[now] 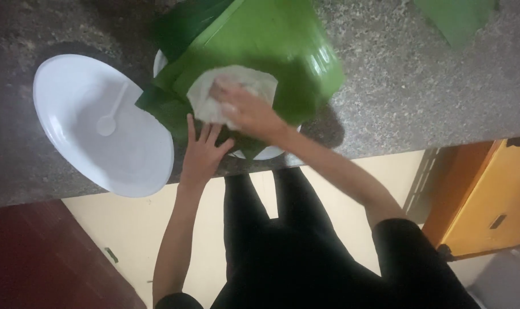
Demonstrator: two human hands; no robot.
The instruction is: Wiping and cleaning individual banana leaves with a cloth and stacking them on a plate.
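Observation:
A large green banana leaf [260, 51] lies over a white plate [265, 153] on the stone counter. My right hand [242, 109] presses a crumpled white cloth [237, 83] onto the leaf. My left hand [201, 151] lies flat with fingers spread on the leaf's near edge, holding it down by the counter's front.
A white oval bowl [71, 114] with a white spoon [111, 117] in it sits to the left on the speckled counter [414, 86]. Another green leaf piece [454, 17] lies at the far right. Below the counter edge are my dark trousers, a pale floor and an orange cabinet [488, 200].

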